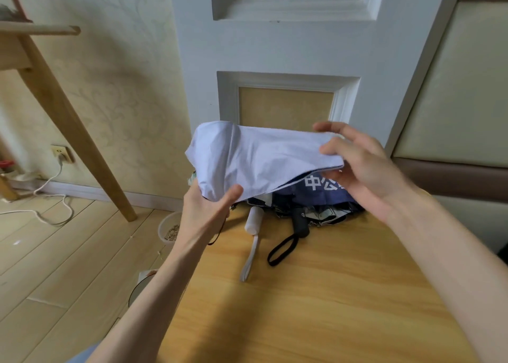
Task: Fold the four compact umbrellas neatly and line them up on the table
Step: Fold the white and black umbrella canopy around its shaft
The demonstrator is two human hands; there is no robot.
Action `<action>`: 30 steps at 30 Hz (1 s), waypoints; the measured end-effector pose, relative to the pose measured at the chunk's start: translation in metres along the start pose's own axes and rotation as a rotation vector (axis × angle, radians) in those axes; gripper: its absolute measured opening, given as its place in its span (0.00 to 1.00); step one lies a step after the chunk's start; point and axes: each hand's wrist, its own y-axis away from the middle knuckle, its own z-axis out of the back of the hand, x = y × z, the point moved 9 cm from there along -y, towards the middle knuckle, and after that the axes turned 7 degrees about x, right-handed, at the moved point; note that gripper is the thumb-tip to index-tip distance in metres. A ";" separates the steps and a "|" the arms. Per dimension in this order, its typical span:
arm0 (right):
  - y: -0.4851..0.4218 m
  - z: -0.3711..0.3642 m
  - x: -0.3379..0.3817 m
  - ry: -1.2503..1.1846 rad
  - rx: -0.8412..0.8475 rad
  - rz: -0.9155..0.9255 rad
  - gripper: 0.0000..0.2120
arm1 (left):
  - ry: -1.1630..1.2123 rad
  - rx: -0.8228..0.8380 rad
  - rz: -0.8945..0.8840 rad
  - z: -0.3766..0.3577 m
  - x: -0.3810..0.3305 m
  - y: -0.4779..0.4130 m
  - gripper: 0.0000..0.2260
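Observation:
A pale lavender umbrella [255, 159] is lifted above the far end of the wooden table [316, 302], its canopy loose and spread. My left hand [206, 211] grips its lower left end, thumb over the fabric. My right hand [365, 167] holds the canopy's right edge, fingers over the top. Under it lies a heap of unfolded umbrellas: a navy one with white characters [321, 189], a white handle with strap [254, 221] and a black handle with loop strap [299, 225] pointing toward me.
The table stands against a white panelled door [288, 46]. On the floor to the left are a bowl of seeds [169, 229], a white cable [52, 197] from a wall socket and a slanted wooden leg [77, 131]. A padded panel [453, 87] is at the right.

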 end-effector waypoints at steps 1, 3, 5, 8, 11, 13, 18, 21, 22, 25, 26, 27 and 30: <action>-0.001 -0.008 0.013 -0.021 0.041 0.029 0.14 | -0.026 0.055 -0.009 -0.007 -0.001 -0.002 0.30; -0.004 -0.026 0.036 0.023 0.114 0.069 0.13 | -0.077 0.147 -0.058 -0.020 -0.002 -0.003 0.36; -0.007 -0.046 0.055 0.127 0.195 0.090 0.12 | -0.154 0.194 -0.068 -0.031 0.000 -0.001 0.45; -0.008 -0.079 0.073 0.352 0.401 0.094 0.10 | -0.185 0.220 -0.068 -0.041 0.001 0.004 0.47; -0.011 -0.094 0.081 0.578 0.461 0.120 0.09 | -0.198 0.206 -0.085 -0.043 -0.001 0.008 0.39; -0.017 -0.097 0.088 0.726 0.405 0.195 0.05 | -0.220 0.194 -0.086 -0.043 -0.005 0.010 0.37; -0.032 -0.104 0.105 0.930 0.254 0.439 0.06 | -0.274 0.200 -0.113 -0.049 -0.010 0.014 0.33; -0.041 -0.125 0.093 0.844 0.355 0.426 0.06 | -0.330 0.218 -0.158 -0.055 -0.014 0.021 0.32; -0.046 -0.130 0.088 0.843 0.368 0.436 0.06 | -0.338 0.219 -0.171 -0.057 -0.017 0.025 0.30; -0.068 -0.128 0.073 0.862 0.315 0.433 0.09 | -0.370 0.222 -0.211 -0.064 -0.024 0.036 0.23; -0.074 -0.124 0.066 0.880 0.300 0.416 0.10 | -0.386 0.229 -0.229 -0.066 -0.027 0.039 0.21; -0.079 -0.118 0.058 0.923 0.287 0.388 0.10 | -0.402 0.235 -0.248 -0.067 -0.029 0.041 0.19; -0.092 -0.094 0.030 1.174 0.218 0.223 0.11 | -0.431 0.251 -0.282 -0.067 -0.031 0.042 0.16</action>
